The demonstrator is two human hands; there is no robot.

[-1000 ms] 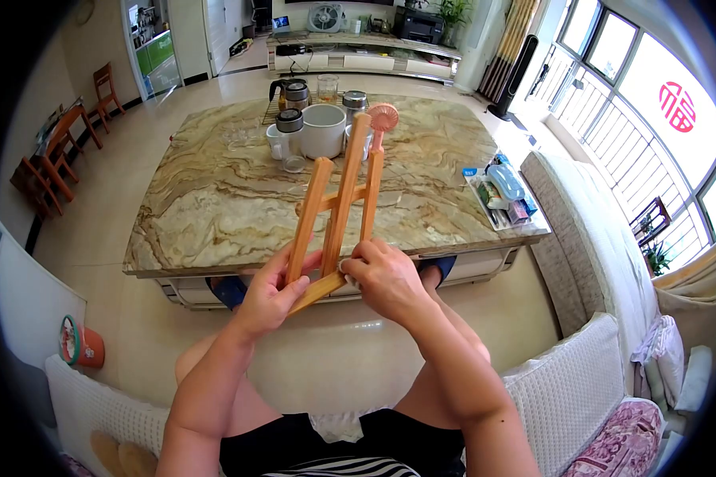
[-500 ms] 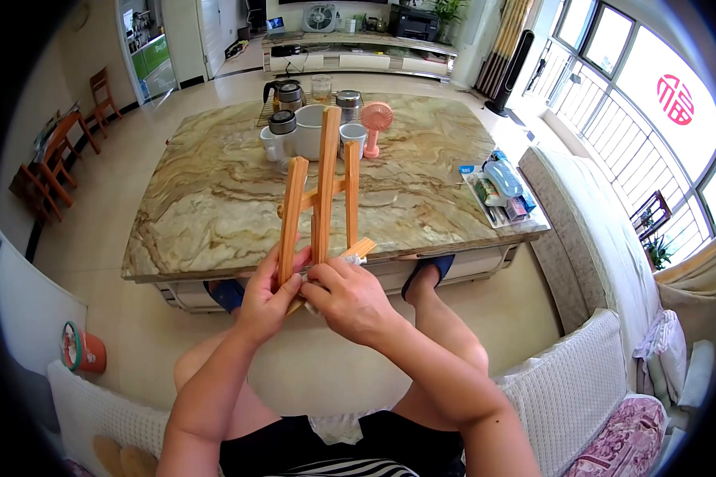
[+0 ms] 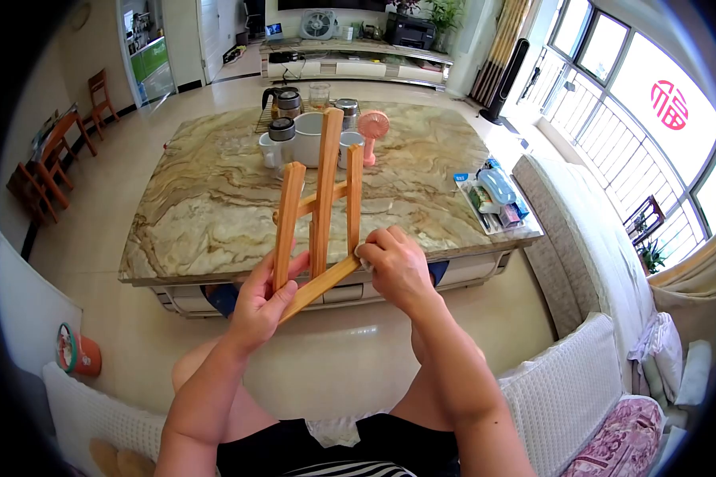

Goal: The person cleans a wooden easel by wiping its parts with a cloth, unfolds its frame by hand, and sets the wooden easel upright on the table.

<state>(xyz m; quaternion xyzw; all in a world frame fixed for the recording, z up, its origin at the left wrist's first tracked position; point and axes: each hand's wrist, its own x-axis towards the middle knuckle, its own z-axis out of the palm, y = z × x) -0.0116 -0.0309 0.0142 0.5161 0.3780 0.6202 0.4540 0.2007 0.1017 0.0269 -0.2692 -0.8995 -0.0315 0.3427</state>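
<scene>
A small wooden easel-like stand [image 3: 324,191] is held upright in front of me, above the near edge of the table. My left hand [image 3: 260,308] is closed around the lower end of its left leg, with the thumb against the bottom bar. My right hand [image 3: 398,266] pinches a white cloth or tissue [image 3: 363,256] against the right end of the slanting bottom bar [image 3: 322,288]. Most of the cloth is hidden under the fingers.
The marble-patterned table [image 3: 215,215] carries a white container [image 3: 309,135], lidded jars, mugs and a pink handheld fan [image 3: 372,131]. Several packaged items [image 3: 497,195] lie at its right corner. An orange bin [image 3: 79,354] stands at left, a white-covered sofa [image 3: 569,381] at right.
My right hand has slid right and slightly up along the bottom bar with the cloth, uncovering the bar's middle. My left hand keeps its hold on the stand.
</scene>
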